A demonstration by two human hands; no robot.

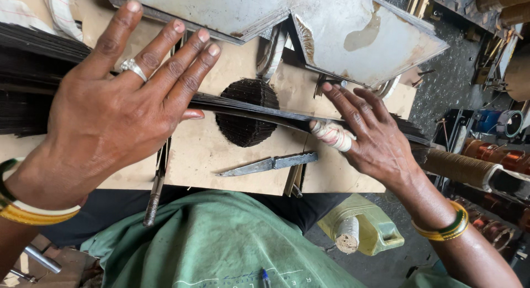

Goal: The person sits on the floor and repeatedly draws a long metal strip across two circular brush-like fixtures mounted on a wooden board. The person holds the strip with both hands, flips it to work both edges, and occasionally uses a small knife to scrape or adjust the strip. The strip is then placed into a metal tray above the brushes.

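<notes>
A yellow-green plastic jug (367, 224) stands on the floor below the board's edge, its neck plugged by a pale stopper (348, 234); its contents cannot be seen. On the brown board (232, 161) the left hand (110, 111) lies flat with fingers spread, pressing a stack of thin dark metal strips (33, 83). The right hand (359, 128), thumb bandaged, pinches the long strip bundle (259, 108) crossing a round dark slotted core (245, 114), partly hidden beneath. A flat blade (270, 164) lies nearby. The stack runs off the left edge.

A flat metal blade (268, 165) lies on the board (221, 155), with a yellow-green plastic can (361, 224) below its edge.
</notes>
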